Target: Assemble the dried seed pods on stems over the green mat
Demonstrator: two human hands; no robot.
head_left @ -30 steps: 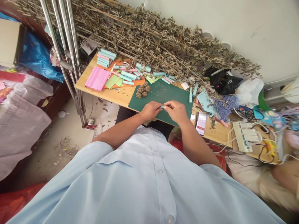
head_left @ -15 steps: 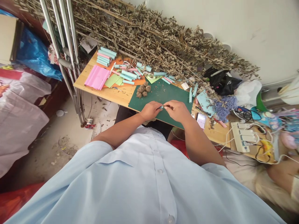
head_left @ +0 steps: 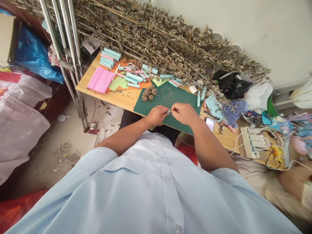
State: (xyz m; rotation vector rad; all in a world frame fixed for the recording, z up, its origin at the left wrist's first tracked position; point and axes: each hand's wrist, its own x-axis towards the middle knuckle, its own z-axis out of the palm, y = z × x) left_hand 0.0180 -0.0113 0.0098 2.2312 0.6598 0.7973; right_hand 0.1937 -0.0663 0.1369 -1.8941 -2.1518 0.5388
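Note:
Over the near edge of the green mat [head_left: 179,96], my left hand [head_left: 156,115] is closed around a small light-blue paper roll [head_left: 168,111], with only its end showing. Close by on the right, my right hand [head_left: 183,112] is pinched at the roll's open end. Whatever lies between those fingertips is too small to make out. A pile of brown, crumbly balls [head_left: 149,93] rests on the mat beyond my left hand. Blue paper tubes [head_left: 134,78] lie scattered behind it.
Dried leafy stalks [head_left: 156,35] spread along the back of the wooden table [head_left: 122,101]. Metal crutches [head_left: 70,58] stand at the left. On the right are a phone [head_left: 210,124], blue yarn [head_left: 234,112] and a power strip [head_left: 252,142] with cables. A person's arm [head_left: 296,175] shows far right.
My right hand has shifted slightly, its fingertips still pinched near the roll's end. My left hand stays in place on the roll. The phone's screen looks brighter.

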